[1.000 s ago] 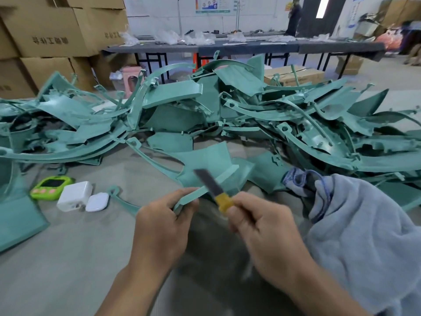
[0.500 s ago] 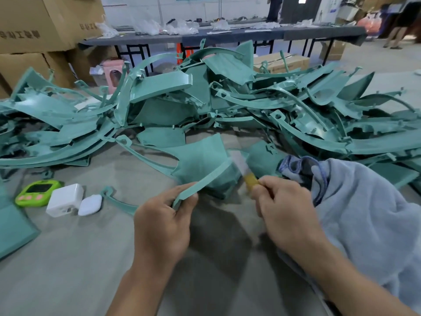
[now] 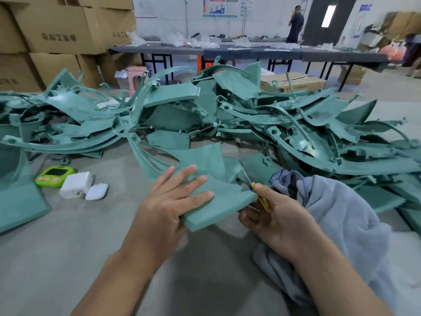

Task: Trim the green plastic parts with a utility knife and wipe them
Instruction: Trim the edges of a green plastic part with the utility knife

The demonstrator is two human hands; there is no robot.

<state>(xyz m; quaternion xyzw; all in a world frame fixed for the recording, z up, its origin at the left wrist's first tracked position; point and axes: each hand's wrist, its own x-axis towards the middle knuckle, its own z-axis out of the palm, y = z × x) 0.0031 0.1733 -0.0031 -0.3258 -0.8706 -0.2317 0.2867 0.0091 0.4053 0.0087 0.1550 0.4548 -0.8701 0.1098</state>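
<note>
Head view, items as they lie before you.

Your left hand [image 3: 173, 201]: fingers spread flat on top of the green plastic part [image 3: 216, 201], thumb under its near edge, so the panel is pinched and held off the floor at centre frame.

Your right hand [image 3: 273, 220]: curled closed around the utility knife [image 3: 259, 197]. The yellow handle shows between thumb and fingers; the thin blade points toward 11 o'clock and meets the right-hand edge of the held part.

Grey towel [image 3: 341, 224]: bunched on the floor at 3 to 4 o'clock from your right hand, partly under your right forearm.

Pile of green parts [image 3: 227, 115]: curved strips and panels heaped across the frame from 9 o'clock through 12 to 3 o'clock, beyond the held part.

Green timer [image 3: 54, 175], white charger block [image 3: 76, 184] and white earbud case [image 3: 96, 192]: in a row on the floor at 9 o'clock from your left hand, the charger and case touching.

Cardboard boxes [image 3: 57, 30]: stacked at 10 o'clock, behind the pile.

Long dark table [image 3: 250, 53]: at 12 o'clock, far side of the room.
</note>
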